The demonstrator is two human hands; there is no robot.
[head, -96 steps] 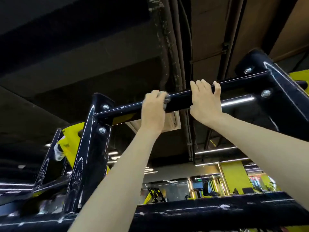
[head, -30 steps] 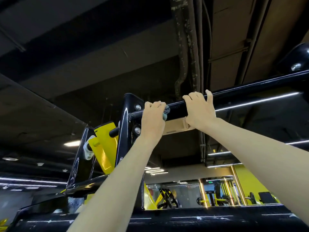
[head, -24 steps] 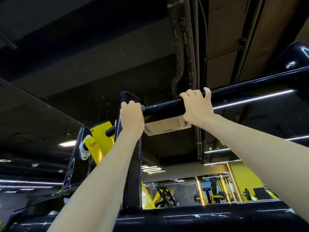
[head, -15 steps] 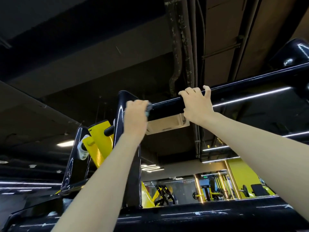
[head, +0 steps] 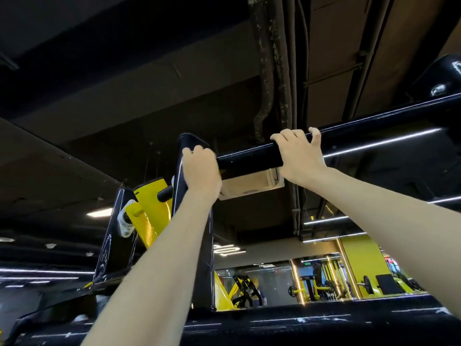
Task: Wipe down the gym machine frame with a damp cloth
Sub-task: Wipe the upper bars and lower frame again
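Observation:
Overhead runs the machine's glossy black crossbar (head: 249, 158), bolted at its left end to a black upright (head: 190, 141). My left hand (head: 200, 171) is wrapped over the bar right at that joint, fingers curled over the top. The cloth lies under this hand and is hidden. My right hand (head: 296, 156) grips the same bar a hand's width to the right, fingers hooked over it.
A wide black lower beam (head: 324, 323) crosses the bottom of the view. Yellow machine parts (head: 149, 211) and another black upright (head: 112, 236) stand at the left. A ceiling unit (head: 249, 183) and pipes (head: 274, 71) hang above. More gym machines (head: 324, 283) fill the far room.
My left hand has slid left along the bar to the upright joint, and the bit of cloth that showed at its edge is now covered. My right hand stays gripping the bar.

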